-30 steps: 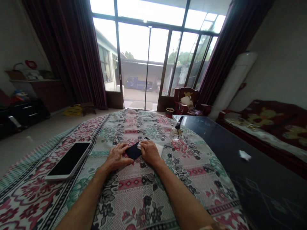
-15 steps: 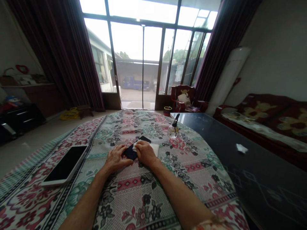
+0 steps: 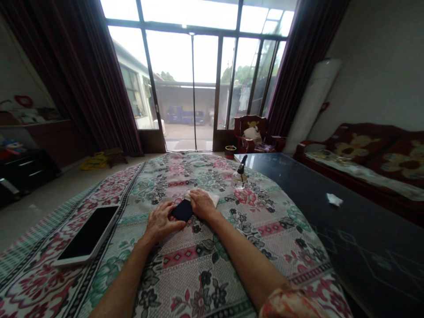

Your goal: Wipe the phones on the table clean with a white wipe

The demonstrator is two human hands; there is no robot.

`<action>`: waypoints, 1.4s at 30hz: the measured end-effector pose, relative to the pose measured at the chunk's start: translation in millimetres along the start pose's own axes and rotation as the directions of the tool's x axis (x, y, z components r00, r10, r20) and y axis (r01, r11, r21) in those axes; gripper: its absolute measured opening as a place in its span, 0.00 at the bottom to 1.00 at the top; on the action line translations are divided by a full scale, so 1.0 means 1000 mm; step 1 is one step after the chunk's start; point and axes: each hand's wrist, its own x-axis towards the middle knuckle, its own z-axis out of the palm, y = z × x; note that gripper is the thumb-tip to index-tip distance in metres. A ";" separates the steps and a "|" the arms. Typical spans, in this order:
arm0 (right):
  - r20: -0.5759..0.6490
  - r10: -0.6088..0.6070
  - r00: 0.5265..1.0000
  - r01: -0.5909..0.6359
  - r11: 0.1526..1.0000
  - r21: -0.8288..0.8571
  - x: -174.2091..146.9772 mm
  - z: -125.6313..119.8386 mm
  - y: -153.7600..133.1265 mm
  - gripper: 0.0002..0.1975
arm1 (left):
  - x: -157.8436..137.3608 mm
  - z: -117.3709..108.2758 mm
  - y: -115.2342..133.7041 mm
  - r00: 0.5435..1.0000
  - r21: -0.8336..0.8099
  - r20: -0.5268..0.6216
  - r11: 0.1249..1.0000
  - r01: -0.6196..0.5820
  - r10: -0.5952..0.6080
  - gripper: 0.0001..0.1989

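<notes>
Head view: one rounded surface (image 3: 198, 260), flower-patterned covering, carrying most of the lot. One lower dark surface (image 3: 291, 181), glossy, to its right. One tablet (image 3: 88, 234), white-framed, screen up, flat at my left, well apart from the work. One spray bottle (image 3: 239, 179), clear with black top, upright beyond my right wrist; a wide sweep of that arm might tip it. One dark phone (image 3: 183, 211), flat between my hands, far end covered. One set of left fingers (image 3: 166, 207), thumb and fingertips narrowed about the phone's edge; should they slacken, I judge it could skid on the fabric under pressure. One white cloth (image 3: 213, 198), partly hidden beneath my right fingers (image 3: 196, 197), which fold over it; bunched loosely, it might slip. One crumpled white scrap (image 3: 334, 199), on the dark surface.
</notes>
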 end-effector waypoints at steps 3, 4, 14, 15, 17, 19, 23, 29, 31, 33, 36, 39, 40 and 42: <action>0.014 0.075 0.997 -0.076 0.997 0.026 0.004 -0.002 0.014 0.15 | 0.000 -0.002 0.003 1.000 0.005 0.004 1.000 0.030 -0.030 0.31; 0.021 0.094 0.995 -0.095 0.995 0.036 0.005 -0.002 0.018 0.15 | 0.000 -0.002 0.004 0.999 0.007 0.004 0.999 0.041 -0.041 0.32; 0.032 0.062 0.998 -0.064 0.995 0.079 0.015 0.001 0.035 0.17 | -0.007 0.008 0.013 0.993 -0.003 -0.110 0.999 0.032 -0.032 0.31; 0.028 0.052 0.998 -0.054 0.995 0.083 0.015 0.001 0.036 0.17 | -0.008 0.010 0.012 0.992 -0.012 -0.129 1.000 0.013 -0.015 0.31; 0.014 0.025 1.000 -0.026 0.995 0.100 0.014 0.003 0.039 0.17 | -0.010 0.012 0.012 0.986 -0.030 -0.162 0.999 -0.036 0.030 0.29; 0.001 -0.008 1.000 0.007 0.992 0.128 0.012 0.004 0.041 0.17 | -0.012 0.012 0.012 0.979 -0.042 -0.188 0.995 -0.087 0.078 0.26; -0.026 -0.044 0.999 0.048 0.980 0.191 0.010 0.006 0.046 0.17 | -0.015 0.010 0.015 0.963 -0.048 -0.229 0.987 -0.156 0.141 0.22; -0.069 -0.111 0.991 0.125 0.959 0.254 0.008 0.006 0.050 0.16 | -0.018 0.010 0.018 0.940 -0.081 -0.260 0.965 -0.248 0.219 0.17; -0.070 -0.127 0.989 0.141 0.954 0.266 0.008 0.006 0.051 0.16 | -0.017 0.010 0.017 0.936 -0.091 -0.258 0.958 -0.271 0.240 0.16; -0.065 -0.144 0.987 0.156 0.949 0.274 0.008 0.006 0.052 0.16 | -0.017 0.011 0.016 0.934 -0.096 -0.250 0.954 -0.285 0.254 0.15; -0.052 -0.150 0.987 0.159 0.949 0.272 0.008 0.005 0.053 0.17 | -0.016 0.013 0.015 0.937 -0.092 -0.247 0.957 -0.276 0.246 0.16; -0.045 -0.156 0.987 0.162 0.949 0.269 0.009 0.004 0.054 0.17 | -0.016 0.013 0.015 0.940 -0.073 -0.251 0.963 -0.258 0.233 0.20; -0.046 -0.159 0.986 0.165 0.949 0.270 0.008 0.004 0.054 0.17 | -0.016 0.013 0.015 0.940 -0.065 -0.245 0.964 -0.258 0.236 0.21; -0.049 -0.163 0.985 0.171 0.949 0.267 0.008 0.004 0.053 0.17 | -0.016 0.013 0.015 0.943 -0.051 -0.226 0.963 -0.263 0.245 0.22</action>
